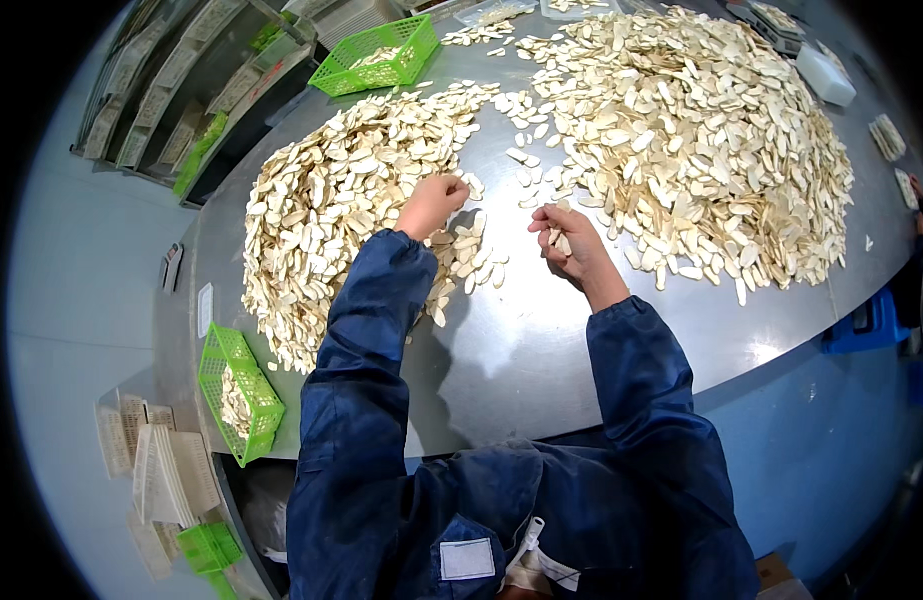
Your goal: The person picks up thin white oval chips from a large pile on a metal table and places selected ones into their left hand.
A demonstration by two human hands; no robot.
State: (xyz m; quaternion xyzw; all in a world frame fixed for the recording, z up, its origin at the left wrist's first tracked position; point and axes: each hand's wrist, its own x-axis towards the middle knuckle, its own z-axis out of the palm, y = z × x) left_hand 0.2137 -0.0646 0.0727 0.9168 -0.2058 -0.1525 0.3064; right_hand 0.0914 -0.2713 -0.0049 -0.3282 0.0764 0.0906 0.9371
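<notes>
My left hand (436, 202) is over the right edge of the left heap of pale, oval dried slices (341, 187). Its fingers are bent together, with a single slice (473, 186) right at the fingertips; whether they grip it is hidden. My right hand (577, 247) is curled around a few slices (559, 240), above bare steel beside the larger right heap (679, 142). Between the two heaps lie scattered loose slices (529, 178). A small cluster of slices (472, 255) spreads just below my left hand.
The steel table (521, 360) has a curved-looking front edge. Green plastic baskets holding slices stand at the back (379, 56) and front left (240, 394). A white block (825, 75) sits at the back right. Racks of trays (183, 82) stand left. Another person's hand (919, 221) shows at far right.
</notes>
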